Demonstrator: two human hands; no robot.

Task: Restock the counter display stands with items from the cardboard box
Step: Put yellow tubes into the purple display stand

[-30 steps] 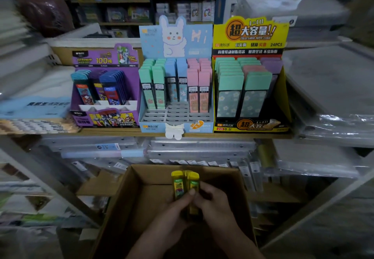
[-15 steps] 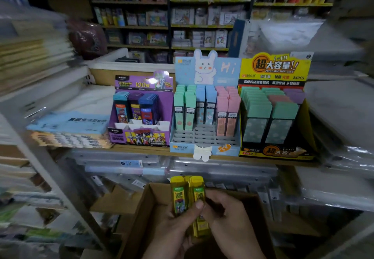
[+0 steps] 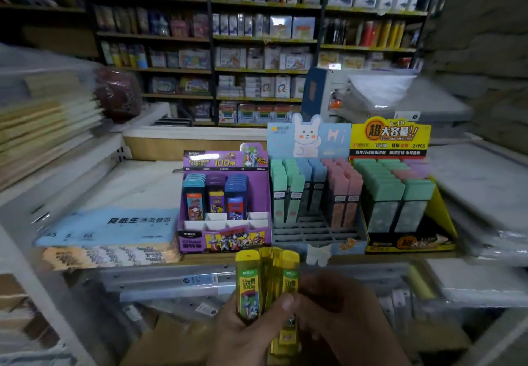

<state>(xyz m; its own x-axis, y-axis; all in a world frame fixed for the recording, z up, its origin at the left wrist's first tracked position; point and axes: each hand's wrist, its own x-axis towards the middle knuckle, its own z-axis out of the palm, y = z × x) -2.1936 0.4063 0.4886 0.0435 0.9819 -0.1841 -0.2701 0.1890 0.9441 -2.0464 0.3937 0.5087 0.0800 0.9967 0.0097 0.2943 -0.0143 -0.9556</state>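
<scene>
Presently held: bundle of flat, translucent-plastic yellow cases (image 3: 267,288), upright, printed labels facing cam.
L hand: left hand (image 3: 243,337) grips bundle from left and front; thumb lies across front of cases.
R hand: right hand (image 3: 343,315) clasps bundle from right, fingers curled round lower part; fingertips partly hidden.
Bundle pos.: above brown cardboard box (image 3: 168,340), in front of and below counter shelf edge; case tops overlap lower-right corner of purple stand in view, contact cannot be told.
Stand 1: purple card display stand (image 3: 197,241), leftmost of three; teal, purple and blue cases upright in rear rows, white divider cells at front.
Stand 2: pale-blue card display stand w/ rabbit header (image 3: 323,139), centre; green, blue and pink cases at rear, grey grid cells at front.
Stand 3: yellow card display stand (image 3: 390,137), right; green and pink boxes in rows.
Stand layout: all three side by side on shelf, sides touching.
Bkgd: dark shelving w/ packaged stationery; detail blurred.
</scene>
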